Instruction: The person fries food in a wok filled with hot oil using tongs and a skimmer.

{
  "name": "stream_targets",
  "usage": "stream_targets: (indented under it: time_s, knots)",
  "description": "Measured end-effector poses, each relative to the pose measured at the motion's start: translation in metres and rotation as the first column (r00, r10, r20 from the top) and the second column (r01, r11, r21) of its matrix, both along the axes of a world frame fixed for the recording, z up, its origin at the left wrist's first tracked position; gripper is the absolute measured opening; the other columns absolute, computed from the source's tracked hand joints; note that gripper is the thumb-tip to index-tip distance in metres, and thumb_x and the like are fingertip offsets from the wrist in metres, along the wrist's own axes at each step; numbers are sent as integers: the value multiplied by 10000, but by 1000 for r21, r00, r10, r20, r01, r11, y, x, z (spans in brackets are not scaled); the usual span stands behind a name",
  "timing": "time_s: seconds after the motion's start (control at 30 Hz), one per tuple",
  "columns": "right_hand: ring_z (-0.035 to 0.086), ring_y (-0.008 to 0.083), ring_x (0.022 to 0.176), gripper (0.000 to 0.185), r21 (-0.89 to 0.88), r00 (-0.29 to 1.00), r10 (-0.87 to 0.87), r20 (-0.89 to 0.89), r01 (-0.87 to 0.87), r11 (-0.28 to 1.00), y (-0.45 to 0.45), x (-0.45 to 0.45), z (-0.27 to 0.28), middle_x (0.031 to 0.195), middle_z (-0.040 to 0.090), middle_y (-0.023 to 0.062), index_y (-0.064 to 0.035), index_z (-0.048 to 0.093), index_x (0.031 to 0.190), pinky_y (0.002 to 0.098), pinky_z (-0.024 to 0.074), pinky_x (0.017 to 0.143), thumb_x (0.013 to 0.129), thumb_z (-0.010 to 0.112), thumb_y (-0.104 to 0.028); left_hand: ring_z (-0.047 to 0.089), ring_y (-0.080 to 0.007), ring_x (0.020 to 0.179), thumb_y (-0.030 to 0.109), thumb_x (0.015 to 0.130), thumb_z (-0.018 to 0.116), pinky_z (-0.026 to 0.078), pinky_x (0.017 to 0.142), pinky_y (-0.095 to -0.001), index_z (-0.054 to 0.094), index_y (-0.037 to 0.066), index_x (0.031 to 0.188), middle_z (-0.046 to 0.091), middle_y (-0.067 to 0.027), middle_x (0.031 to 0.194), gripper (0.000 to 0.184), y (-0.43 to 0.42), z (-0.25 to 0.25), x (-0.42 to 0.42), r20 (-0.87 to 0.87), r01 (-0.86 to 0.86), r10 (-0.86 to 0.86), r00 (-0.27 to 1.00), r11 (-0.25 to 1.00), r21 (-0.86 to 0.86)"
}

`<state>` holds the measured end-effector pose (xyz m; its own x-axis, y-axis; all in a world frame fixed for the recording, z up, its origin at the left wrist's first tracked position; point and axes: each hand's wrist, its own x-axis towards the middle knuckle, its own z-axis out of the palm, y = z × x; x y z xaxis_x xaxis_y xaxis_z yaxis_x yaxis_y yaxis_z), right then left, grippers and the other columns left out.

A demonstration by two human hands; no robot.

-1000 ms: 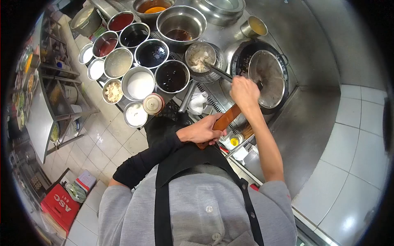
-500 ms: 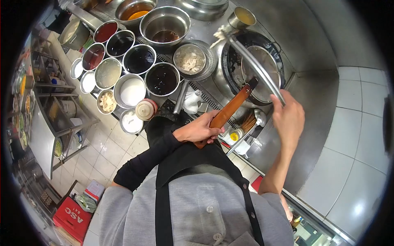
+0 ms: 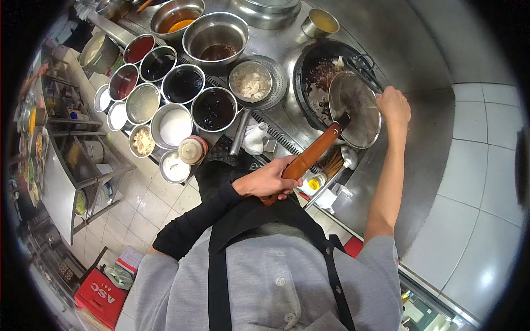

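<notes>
My left hand is wrapped around the wooden handle of a wok. The wok is tilted over the dark burner ring, and its inside looks greyish and wet. In my right hand, closed at the wok's far right side, is a long metal utensil that looks like tongs. A pale lump of food shows near its far end, beside brown bits in the burner ring. Exactly where the tip touches is hard to make out.
Left of the burner, a bowl of pale pieces sits on a perforated strainer. Several metal pots of dark sauces, powders and liquids crowd the counter. A metal cup stands behind; a ladle and wooden sticks lie near the front edge.
My right hand has moved up and slightly right, and the utensil's tip has swung from beyond the burner's left rim to over the burner. The wok has tilted and shifted right, exposing brown bits.
</notes>
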<state>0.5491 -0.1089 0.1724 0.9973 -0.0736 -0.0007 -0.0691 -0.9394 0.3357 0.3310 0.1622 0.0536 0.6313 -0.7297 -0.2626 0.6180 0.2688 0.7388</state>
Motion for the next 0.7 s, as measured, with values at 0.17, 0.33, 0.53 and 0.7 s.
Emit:
stream_targets:
  time_s: [0.17,0.33,0.53,0.7]
  knots:
    - [715,432,1066,332,34,997,-11,82,8,999,11,-24,10,1096,742,262,22,729,1047,531,569,902,1006,644,-296,535,-87,673,-4,1009,610,500,575,-266,428,-39,1398,589,-47,1002,431,5,-7,-4,-11,-17,17,1000,1000,-15]
    - [741,453,903,287,117,985,171,28,-173,978,61,-76,10,946,753,257,4,714,970,540,590,814,1002,657,-275,525,-84,662,-1,1013,596,497,574,-264,430,-32,1395,569,-31,955,417,8,-4,-2,9,-56,56,998,998,5]
    - [769,396,858,164,265,873,476,-105,-437,860,107,-88,-39,929,763,242,22,727,928,473,620,781,884,733,-136,517,-83,659,1,1012,607,488,570,-261,428,-22,1407,569,-20,932,435,9,-7,-8,6,-84,84,996,996,0]
    - [774,390,860,174,278,801,565,-199,-507,816,144,-63,-109,949,771,232,19,754,924,451,629,773,774,710,-58,513,-83,658,-2,1010,613,484,569,-257,422,-21,1422,572,-15,929,454,5,-13,-13,0,-99,99,995,994,-37]
